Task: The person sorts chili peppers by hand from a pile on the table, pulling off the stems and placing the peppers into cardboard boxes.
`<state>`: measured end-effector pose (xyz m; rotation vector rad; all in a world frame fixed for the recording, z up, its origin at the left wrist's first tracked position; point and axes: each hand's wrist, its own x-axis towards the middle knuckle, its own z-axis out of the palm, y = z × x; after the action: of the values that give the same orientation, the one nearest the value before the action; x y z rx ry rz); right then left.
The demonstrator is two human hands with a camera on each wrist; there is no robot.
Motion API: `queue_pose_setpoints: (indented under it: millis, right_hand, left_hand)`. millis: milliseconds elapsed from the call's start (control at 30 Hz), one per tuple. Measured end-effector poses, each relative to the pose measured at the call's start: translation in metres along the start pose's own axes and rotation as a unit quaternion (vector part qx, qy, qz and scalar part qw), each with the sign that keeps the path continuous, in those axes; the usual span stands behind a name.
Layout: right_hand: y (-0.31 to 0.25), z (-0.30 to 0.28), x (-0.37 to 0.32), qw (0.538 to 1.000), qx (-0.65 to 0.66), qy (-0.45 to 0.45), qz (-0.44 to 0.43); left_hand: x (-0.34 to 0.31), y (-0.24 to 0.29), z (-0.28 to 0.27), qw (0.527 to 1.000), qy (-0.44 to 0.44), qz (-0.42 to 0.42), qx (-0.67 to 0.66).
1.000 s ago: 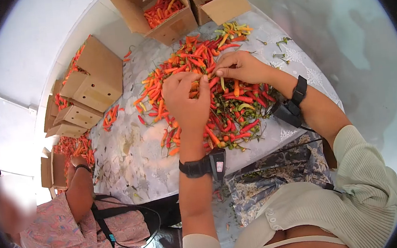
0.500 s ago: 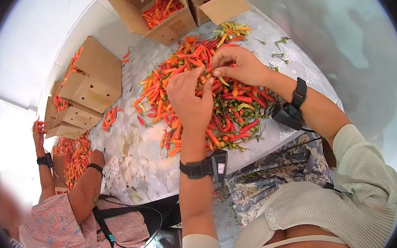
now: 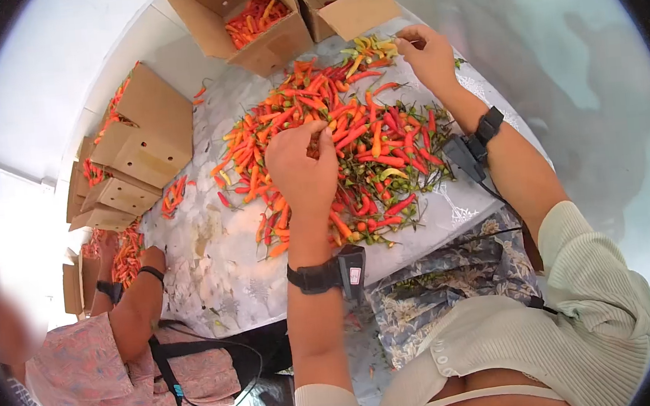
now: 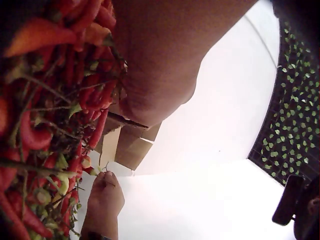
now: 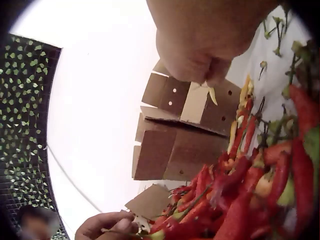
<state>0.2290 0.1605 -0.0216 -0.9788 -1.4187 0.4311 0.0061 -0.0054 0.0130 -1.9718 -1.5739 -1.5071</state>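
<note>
A heap of red and orange peppers covers the table's middle. Above its left part is my left hand, thumb and forefinger meeting; in the right wrist view a thin green stem crosses the fingers of that left hand. My right hand is at the heap's far right, beside a small pile of yellow-green peppers. Seen from the right wrist, a pale yellow pepper hangs at the fingertips of my right hand. The left wrist view shows both the left hand and right hand.
Open cardboard boxes with peppers stand at the table's far edge and left side. Another person sits at the lower left, arms among more peppers. A few red peppers lie by the left boxes.
My right hand has left the left hand's side and moved away and right to the yellow pile. The left hand has stayed over the heap. The other person's raised arm has come down.
</note>
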Motion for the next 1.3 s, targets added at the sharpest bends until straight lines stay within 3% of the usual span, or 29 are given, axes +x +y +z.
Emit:
queue_pose_setpoints:
  millis: [133,200,233,367,467,500,600,700,800,900,1000,1200,1300]
  right_hand:
    - [-0.004,0.006,-0.009,0.995,-0.039,-0.085,-0.033]
    - [-0.026,0.004,-0.012,0.975,0.022,-0.221,0.009]
    - [-0.042,0.001,-0.014,0.955,0.053,-0.289,0.031]
    - [-0.089,-0.01,-0.028,0.876,0.123,-0.466,-0.016]
    - [-0.095,-0.011,-0.036,0.829,0.015,-0.545,-0.125]
    - [-0.09,-0.009,-0.036,0.795,0.023,-0.598,-0.094]
    - [-0.087,-0.01,-0.033,0.796,0.008,-0.601,-0.07]
    - [-0.083,-0.007,-0.035,0.818,0.052,-0.572,0.032]
    - [-0.074,0.006,-0.037,0.885,0.125,-0.442,-0.074]
    - [-0.081,0.007,-0.041,0.868,0.268,-0.404,0.104]
    - [-0.086,0.008,-0.045,0.86,0.291,-0.395,0.141]
    - [-0.078,0.019,-0.053,0.86,0.311,-0.401,0.053]
    - [-0.081,0.018,-0.053,0.864,0.306,-0.388,0.097]
  left_hand:
    - [-0.001,0.0,0.0,1.0,-0.001,-0.006,0.0]
    - [0.0,0.002,-0.002,1.0,-0.004,-0.012,0.003]
    - [0.0,0.004,-0.002,1.0,-0.006,-0.017,0.005]
    - [0.0,0.001,0.0,1.0,0.005,-0.009,-0.004]
    - [0.0,0.001,-0.001,1.0,0.007,0.004,0.01]
    - [0.001,0.002,-0.001,1.0,0.006,0.01,0.015]
    - [0.0,0.0,-0.001,1.0,-0.006,0.0,0.021]
    - [-0.001,0.001,-0.001,1.0,-0.015,-0.017,0.016]
    - [0.001,0.005,-0.002,0.999,-0.006,-0.045,-0.017]
    - [0.003,0.01,-0.004,0.999,0.002,-0.035,-0.021]
    - [0.005,0.012,-0.008,1.0,-0.01,0.025,-0.012]
    - [0.001,0.006,-0.005,0.996,-0.059,0.06,0.007]
    - [0.0,0.005,-0.003,0.997,-0.054,0.062,0.014]
